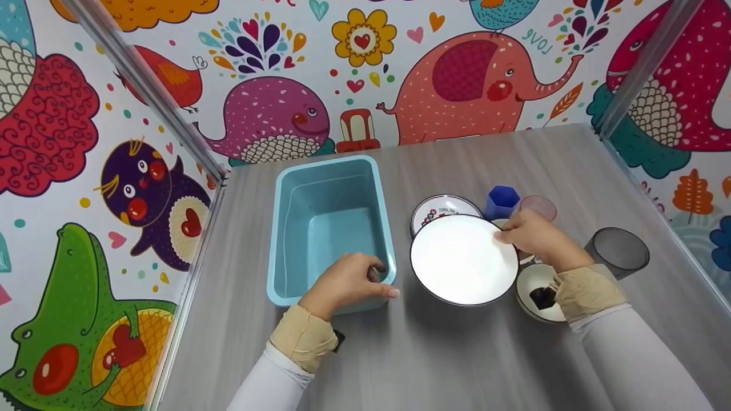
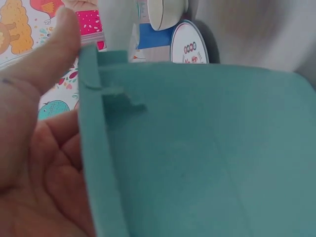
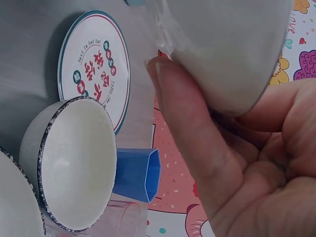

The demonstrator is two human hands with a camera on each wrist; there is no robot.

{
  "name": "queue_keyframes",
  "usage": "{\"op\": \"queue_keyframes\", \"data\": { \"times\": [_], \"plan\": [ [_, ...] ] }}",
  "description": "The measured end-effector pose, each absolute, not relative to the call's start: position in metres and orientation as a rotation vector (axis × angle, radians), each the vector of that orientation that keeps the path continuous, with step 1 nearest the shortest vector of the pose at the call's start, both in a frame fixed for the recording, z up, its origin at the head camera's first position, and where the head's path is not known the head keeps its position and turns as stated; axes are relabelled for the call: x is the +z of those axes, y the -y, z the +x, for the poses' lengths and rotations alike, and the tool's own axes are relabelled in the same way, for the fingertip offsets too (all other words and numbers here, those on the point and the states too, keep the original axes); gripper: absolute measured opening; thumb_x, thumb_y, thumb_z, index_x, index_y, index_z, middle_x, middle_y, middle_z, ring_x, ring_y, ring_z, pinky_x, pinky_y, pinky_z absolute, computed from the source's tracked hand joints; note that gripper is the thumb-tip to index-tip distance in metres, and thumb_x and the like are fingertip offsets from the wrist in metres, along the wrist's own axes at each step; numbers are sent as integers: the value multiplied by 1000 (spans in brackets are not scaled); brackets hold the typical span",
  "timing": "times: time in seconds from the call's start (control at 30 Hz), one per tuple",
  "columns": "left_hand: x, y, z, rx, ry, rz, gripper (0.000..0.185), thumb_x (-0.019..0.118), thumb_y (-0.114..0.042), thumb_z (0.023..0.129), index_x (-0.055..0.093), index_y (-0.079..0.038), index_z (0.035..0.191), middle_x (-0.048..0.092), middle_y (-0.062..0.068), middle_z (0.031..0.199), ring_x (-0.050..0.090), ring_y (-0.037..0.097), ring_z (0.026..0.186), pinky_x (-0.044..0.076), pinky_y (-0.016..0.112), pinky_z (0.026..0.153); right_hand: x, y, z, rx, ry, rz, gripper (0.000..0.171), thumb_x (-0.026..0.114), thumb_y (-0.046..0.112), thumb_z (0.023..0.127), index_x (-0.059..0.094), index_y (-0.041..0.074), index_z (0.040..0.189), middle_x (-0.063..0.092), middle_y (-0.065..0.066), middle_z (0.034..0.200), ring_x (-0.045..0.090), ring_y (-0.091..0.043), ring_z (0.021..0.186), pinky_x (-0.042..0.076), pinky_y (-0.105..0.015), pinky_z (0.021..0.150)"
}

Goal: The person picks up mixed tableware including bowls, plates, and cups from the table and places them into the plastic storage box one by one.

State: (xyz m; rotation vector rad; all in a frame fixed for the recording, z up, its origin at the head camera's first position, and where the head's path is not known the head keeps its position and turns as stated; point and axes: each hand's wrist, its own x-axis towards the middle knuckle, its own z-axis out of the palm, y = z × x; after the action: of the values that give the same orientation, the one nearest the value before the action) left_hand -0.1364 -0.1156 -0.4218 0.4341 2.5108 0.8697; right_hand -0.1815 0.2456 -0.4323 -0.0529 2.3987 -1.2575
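Note:
My left hand grips the near right corner of a light blue plastic basin, fingers over the rim on the inside and thumb outside. In the left wrist view the basin's wall fills most of the picture. My right hand pinches the edge of a white bowl with a thin dark rim, held above the table to the right of the basin. The right wrist view shows the thumb against the underside of this bowl. Partly hidden under it lies a white plate with printed lettering.
A blue angular cup and a pinkish clear cup stand behind my right hand. A cream bowl with a dark piece inside sits by the right wrist, and a grey cup farther right. Patterned walls enclose the table.

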Motion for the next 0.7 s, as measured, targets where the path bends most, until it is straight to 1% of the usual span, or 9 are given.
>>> {"op": "queue_keyframes", "data": {
  "times": [0.07, 0.23, 0.37, 0.5, 0.6, 0.7],
  "plan": [
    [-423, 115, -137, 869, -2517, 415, 67, 83, -50, 79, 69, -3, 125, 72, 2, 97, 65, 14, 85, 56, 38, 79, -431, -246, -181, -1272, -2393, -39, 33, 59, 6, 99, 62, -23, 115, 65, -7, 85, 66, -10, 67, 61, -31, 61],
    [-424, 113, -139, 916, -2542, 375, 68, 75, -56, 85, 67, -3, 127, 72, 2, 96, 64, 15, 83, 55, 35, 75, -426, -244, -180, -1292, -2381, -3, 34, 59, 6, 99, 61, -23, 116, 66, -4, 81, 66, -10, 67, 61, -31, 61],
    [-423, 113, -139, 953, -2566, 337, 64, 67, -56, 91, 66, -4, 129, 71, 2, 95, 62, 14, 83, 52, 33, 73, -422, -243, -180, -1301, -2372, 8, 34, 58, 5, 99, 60, -23, 118, 66, -3, 82, 66, -9, 68, 60, -30, 62],
    [-420, 113, -139, 999, -2588, 324, 59, 62, -54, 96, 67, -5, 127, 71, 2, 95, 61, 14, 84, 50, 31, 72, -420, -242, -179, -1300, -2375, 9, 34, 58, 5, 100, 60, -23, 120, 67, -4, 84, 67, -10, 70, 61, -30, 63],
    [-419, 113, -139, 1050, -2574, 316, 58, 61, -53, 97, 66, -4, 128, 71, 2, 95, 62, 13, 82, 49, 29, 70, -419, -240, -178, -1302, -2384, 0, 34, 57, 5, 100, 60, -23, 120, 68, -7, 87, 67, -10, 70, 61, -31, 64],
    [-418, 113, -141, 1095, -2540, 297, 61, 61, -53, 97, 61, -4, 135, 70, 2, 90, 62, 13, 76, 48, 28, 66, -418, -237, -176, -1308, -2385, -16, 35, 58, 5, 100, 60, -23, 121, 68, -8, 88, 68, -10, 70, 62, -31, 64]
  ]
}}
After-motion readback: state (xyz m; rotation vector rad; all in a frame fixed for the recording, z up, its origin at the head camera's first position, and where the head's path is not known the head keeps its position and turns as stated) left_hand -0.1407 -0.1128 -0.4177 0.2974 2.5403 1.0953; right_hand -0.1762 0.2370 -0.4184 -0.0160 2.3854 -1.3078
